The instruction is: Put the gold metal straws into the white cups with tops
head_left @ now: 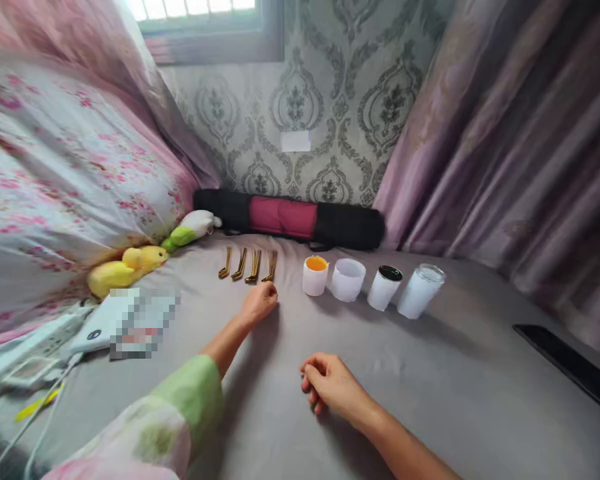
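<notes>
Four bundles of thin gold-brown sticks with bent lower ends lie in a row on the grey sheet; one is the leftmost bundle (pixel 225 264), another the rightmost bundle (pixel 271 265). My left hand (pixel 260 301) is closed just below the rightmost bundle, its fingertips by the bent end. Whether they touch it or hold anything is hidden. Nearer to me, my right hand (pixel 333 383) hovers low over the sheet with curled fingers and nothing visible in them. Beyond it stand white-wrapped containers: an orange-topped cup (pixel 315 279), a wide cup (pixel 347 281), a dark-topped cup (pixel 384 290) and a glass (pixel 419 293).
A black and red long bag (pixel 283 217) lies along the wall. Plush toys (pixel 130 267), a power strip (pixel 35 347), a white device (pixel 97 327) and cables are on the left. At right lies a flat black object (pixel 570 363) near the curtain (pixel 480 167).
</notes>
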